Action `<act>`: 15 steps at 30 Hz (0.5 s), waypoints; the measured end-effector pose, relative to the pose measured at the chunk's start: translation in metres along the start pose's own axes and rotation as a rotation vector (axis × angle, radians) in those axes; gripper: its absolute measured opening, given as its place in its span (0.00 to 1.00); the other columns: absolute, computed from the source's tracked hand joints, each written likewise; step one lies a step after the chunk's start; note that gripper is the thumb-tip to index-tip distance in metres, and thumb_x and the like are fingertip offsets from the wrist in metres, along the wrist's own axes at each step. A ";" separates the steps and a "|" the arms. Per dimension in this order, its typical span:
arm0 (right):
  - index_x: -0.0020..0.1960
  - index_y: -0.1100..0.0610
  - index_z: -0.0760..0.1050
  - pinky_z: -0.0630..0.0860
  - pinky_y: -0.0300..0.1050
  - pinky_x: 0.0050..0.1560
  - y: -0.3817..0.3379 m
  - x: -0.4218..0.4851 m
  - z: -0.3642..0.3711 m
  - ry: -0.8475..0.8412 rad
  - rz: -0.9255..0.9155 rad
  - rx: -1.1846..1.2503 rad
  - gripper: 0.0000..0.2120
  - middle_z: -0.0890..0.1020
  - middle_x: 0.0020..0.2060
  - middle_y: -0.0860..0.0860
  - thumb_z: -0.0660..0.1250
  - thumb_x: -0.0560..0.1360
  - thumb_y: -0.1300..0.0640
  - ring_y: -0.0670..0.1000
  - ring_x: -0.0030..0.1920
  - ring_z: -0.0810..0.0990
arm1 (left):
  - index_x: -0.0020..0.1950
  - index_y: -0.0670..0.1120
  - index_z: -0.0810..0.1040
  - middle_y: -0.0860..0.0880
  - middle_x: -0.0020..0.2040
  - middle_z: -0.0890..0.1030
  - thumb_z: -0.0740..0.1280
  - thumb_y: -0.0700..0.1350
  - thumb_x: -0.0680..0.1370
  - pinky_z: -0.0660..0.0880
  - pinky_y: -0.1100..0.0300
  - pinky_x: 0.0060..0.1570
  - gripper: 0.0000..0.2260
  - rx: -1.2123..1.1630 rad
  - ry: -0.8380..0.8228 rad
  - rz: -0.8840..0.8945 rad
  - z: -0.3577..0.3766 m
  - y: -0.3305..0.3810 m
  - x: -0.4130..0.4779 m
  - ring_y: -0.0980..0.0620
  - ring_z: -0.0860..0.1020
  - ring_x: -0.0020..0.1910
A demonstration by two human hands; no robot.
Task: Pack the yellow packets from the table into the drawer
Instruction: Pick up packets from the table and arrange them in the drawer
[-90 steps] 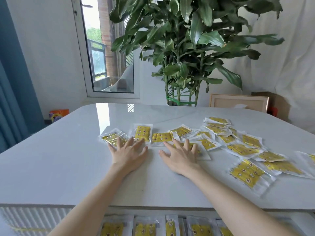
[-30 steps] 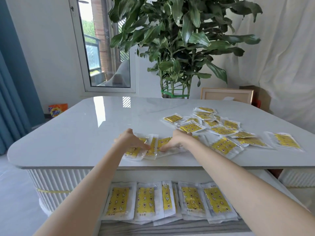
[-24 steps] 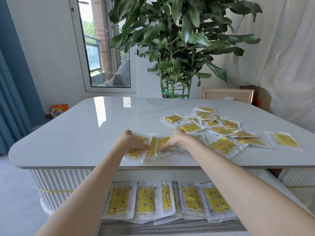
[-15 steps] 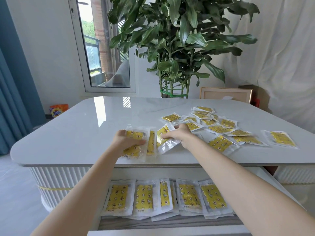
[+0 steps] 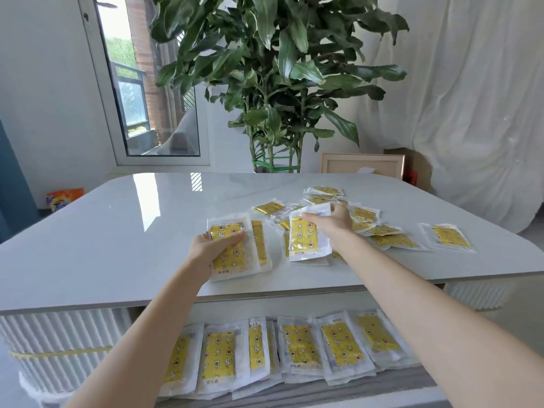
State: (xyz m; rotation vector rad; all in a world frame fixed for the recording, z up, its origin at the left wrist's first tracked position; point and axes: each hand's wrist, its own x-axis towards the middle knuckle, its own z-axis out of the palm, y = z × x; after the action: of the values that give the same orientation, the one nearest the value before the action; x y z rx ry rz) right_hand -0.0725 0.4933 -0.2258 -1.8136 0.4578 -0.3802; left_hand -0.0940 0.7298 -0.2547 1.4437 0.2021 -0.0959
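Left hand (image 5: 213,250) grips a small stack of flat, clear-margined yellow plastic packets (image 5: 235,254) over the glossy white table (image 5: 117,231); right hand (image 5: 334,225) pinches another packet (image 5: 304,241) by its top edge. Loose packets (image 5: 391,240) lie beyond; the open drawer (image 5: 338,391) below holds a row. Light, limp, likely slippery: grasp across sealed margins.

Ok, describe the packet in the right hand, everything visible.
The packet is a flat clear plastic sleeve with white sealed edges around a yellow insert printed with stars, moons and flowers. It stands on end, face to the camera, pinched at its top in the grip of the right hand, over the table.
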 end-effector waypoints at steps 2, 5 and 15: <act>0.71 0.60 0.65 0.72 0.49 0.61 0.003 0.005 0.004 -0.033 -0.012 -0.116 0.36 0.71 0.69 0.56 0.77 0.69 0.54 0.58 0.67 0.71 | 0.42 0.45 0.80 0.45 0.38 0.83 0.78 0.42 0.67 0.80 0.58 0.27 0.09 0.018 0.024 0.029 0.003 -0.002 0.006 0.52 0.82 0.29; 0.69 0.60 0.65 0.72 0.48 0.60 0.008 0.010 0.011 -0.085 -0.032 -0.295 0.33 0.71 0.68 0.57 0.75 0.70 0.53 0.58 0.66 0.71 | 0.40 0.46 0.79 0.46 0.37 0.83 0.78 0.41 0.67 0.81 0.56 0.31 0.09 0.035 0.042 0.067 0.008 -0.004 0.014 0.51 0.81 0.31; 0.77 0.61 0.48 0.70 0.49 0.65 -0.010 0.003 0.023 -0.354 0.034 -0.786 0.53 0.64 0.73 0.55 0.75 0.66 0.41 0.57 0.70 0.67 | 0.41 0.46 0.79 0.49 0.33 0.83 0.77 0.43 0.67 0.81 0.58 0.34 0.09 0.023 0.042 0.107 0.016 -0.006 0.023 0.54 0.81 0.29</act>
State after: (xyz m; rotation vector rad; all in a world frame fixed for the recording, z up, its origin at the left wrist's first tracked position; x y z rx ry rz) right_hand -0.0578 0.5133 -0.2222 -2.5626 0.4146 0.1872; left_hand -0.0715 0.7148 -0.2629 1.4778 0.1584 0.0194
